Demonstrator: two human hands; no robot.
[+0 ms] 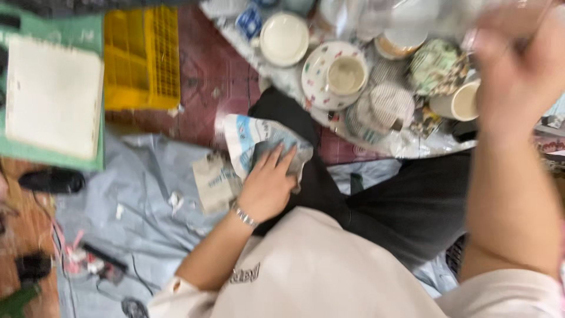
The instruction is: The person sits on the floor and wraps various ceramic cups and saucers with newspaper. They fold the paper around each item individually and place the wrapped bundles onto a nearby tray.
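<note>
Left hand (pixel 268 185) flat on crumpled newspaper (pixel 259 141); blurred right hand (pixel 518 65) raised above crockery (pixel 344 73).

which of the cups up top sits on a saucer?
The cream cup in the middle: it stands on a white saucer with coloured spots. The cup at right has no saucer visible under it.

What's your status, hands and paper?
Left hand flat on the crumpled newspaper over the lap, fingers spread. Right hand raised near the cups, blurred, grip unclear. Spotted cup and saucer close by.
</note>
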